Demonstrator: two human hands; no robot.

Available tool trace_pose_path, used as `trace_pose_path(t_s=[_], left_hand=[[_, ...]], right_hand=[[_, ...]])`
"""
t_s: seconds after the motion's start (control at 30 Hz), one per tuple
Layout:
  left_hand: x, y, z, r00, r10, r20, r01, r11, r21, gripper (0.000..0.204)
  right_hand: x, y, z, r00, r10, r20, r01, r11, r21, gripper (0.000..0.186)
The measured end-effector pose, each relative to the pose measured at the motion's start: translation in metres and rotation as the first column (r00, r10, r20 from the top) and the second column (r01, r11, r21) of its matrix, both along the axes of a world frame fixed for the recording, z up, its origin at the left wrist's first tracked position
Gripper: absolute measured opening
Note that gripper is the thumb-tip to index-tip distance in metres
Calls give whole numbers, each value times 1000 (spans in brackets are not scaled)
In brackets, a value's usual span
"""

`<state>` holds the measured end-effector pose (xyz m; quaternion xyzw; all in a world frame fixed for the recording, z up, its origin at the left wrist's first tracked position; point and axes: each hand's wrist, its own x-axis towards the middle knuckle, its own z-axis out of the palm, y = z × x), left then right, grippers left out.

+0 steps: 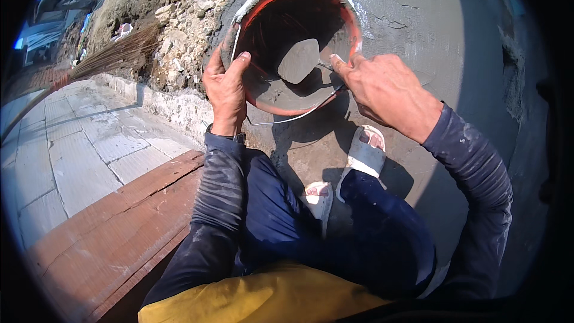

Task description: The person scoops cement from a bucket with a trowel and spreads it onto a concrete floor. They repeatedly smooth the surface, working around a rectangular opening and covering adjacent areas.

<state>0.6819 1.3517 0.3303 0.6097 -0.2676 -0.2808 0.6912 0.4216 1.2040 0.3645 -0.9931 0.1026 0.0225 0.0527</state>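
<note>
A red-orange bucket (353, 21), its rim and walls crusted with grey cement, is tilted so that its dark mouth faces me. My left hand (227, 81) is closed on the left side of its rim, thumb over the edge. Inside the mouth shows a trowel's flat grey blade (300, 61), coated in cement. My right hand (382, 87) reaches over the bucket's right rim, fingers curled round the trowel's handle, which they mostly hide. A thin wire handle (287, 119) hangs loosely along the bucket's near side.
Wet grey cement (412, 18) spreads behind and right of the bucket. Rubble (179, 36) and soil lie at the far left, beside a twig broom (113, 54). Pale paving (89, 143) and a reddish wooden board (119, 227) are on the left. My feet in white sandals (366, 155) stand below the bucket.
</note>
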Motion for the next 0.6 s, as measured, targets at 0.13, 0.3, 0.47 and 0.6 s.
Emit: trace_pose_path(t_s=[0.13, 0.3, 0.47, 0.6], left_hand=[[-10, 0, -1, 997, -41, -63, 42, 999, 5, 52], [-6, 3, -1, 999, -5, 45, 6, 1000, -13, 51], [-12, 1, 0, 998, -21, 56, 23, 999, -36, 52], [-10, 0, 1, 999, 20, 34, -18, 998, -59, 53]], right_hand=[[24, 4, -5, 952, -136, 273, 145, 989, -12, 51], [19, 26, -13, 990, -112, -85, 125, 978, 168, 50], [19, 3, -4, 979, -170, 112, 163, 984, 73, 54], [35, 8, -6, 977, -166, 137, 161, 986, 47, 55]])
